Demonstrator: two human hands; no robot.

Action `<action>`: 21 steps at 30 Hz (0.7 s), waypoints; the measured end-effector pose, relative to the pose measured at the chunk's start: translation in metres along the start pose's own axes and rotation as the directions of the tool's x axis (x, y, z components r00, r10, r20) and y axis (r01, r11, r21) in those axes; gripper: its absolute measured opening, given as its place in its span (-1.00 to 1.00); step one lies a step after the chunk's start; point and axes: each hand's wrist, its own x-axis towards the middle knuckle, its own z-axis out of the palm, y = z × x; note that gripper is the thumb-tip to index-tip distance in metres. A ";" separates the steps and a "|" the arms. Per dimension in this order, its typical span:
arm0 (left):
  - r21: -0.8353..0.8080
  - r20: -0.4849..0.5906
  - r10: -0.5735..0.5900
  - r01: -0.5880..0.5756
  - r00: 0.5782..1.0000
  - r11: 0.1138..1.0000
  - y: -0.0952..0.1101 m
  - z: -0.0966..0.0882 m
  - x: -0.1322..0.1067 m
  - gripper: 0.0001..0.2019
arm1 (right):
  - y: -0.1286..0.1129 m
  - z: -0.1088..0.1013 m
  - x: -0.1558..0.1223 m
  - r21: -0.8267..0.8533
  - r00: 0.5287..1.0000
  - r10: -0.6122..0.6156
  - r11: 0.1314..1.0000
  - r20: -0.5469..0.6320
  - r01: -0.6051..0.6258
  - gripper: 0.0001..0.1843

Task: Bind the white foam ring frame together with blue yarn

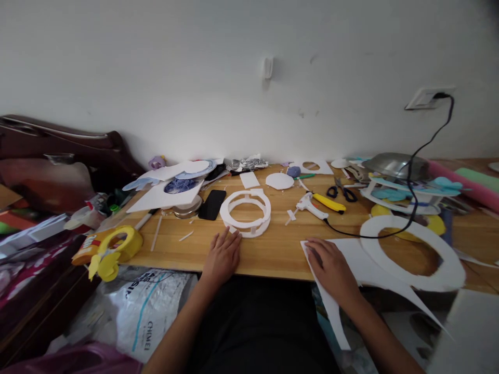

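Observation:
My left hand (223,255) lies flat, fingers stretched, on the wooden table, its fingertips at the near edge of a white ring frame (262,227). Two rings joined by short upright pieces make up this frame. Whether the fingertips press on it, I cannot tell. My right hand (331,265) rests open on a cut white foam sheet (353,252) at the table's front edge. A narrow strip of that sheet hangs over the edge. To the right, a large flat white ring (454,265) overlaps the sheet. Beyond my right hand lies a white glue gun (312,206), its black cord running to the wall socket.
A yellow utility knife (329,203) and scissors (343,192) lie behind the glue gun. A black phone (212,204) is left of the frame. Yellow tape (130,244) stands at the left edge. A blue-and-white tiered piece (413,202) and a metal bowl (397,165) sit at right.

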 end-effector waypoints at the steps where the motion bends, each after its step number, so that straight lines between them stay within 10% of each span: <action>1: -0.007 0.009 0.000 0.000 1.000 1.000 0.000 0.000 0.000 -0.55 | 0.000 0.000 0.000 -0.002 1.000 0.002 1.000 0.003 -0.002 -0.76; 6: -0.098 -0.041 -0.038 0.034 0.998 0.995 -0.001 0.002 -0.002 -0.60 | 0.001 0.000 0.001 -0.024 0.999 0.007 1.000 0.052 -0.006 -0.70; 12: -0.377 -0.351 -0.225 0.082 0.909 0.922 -0.023 -0.004 0.003 -0.70 | 0.003 -0.020 0.019 0.013 0.980 -0.083 0.997 0.181 0.082 -0.61; 21: -0.371 -0.499 -0.287 0.097 0.818 0.923 -0.078 0.009 0.080 -0.66 | -0.028 0.021 0.168 0.239 0.989 -0.096 0.963 -0.116 0.122 -0.62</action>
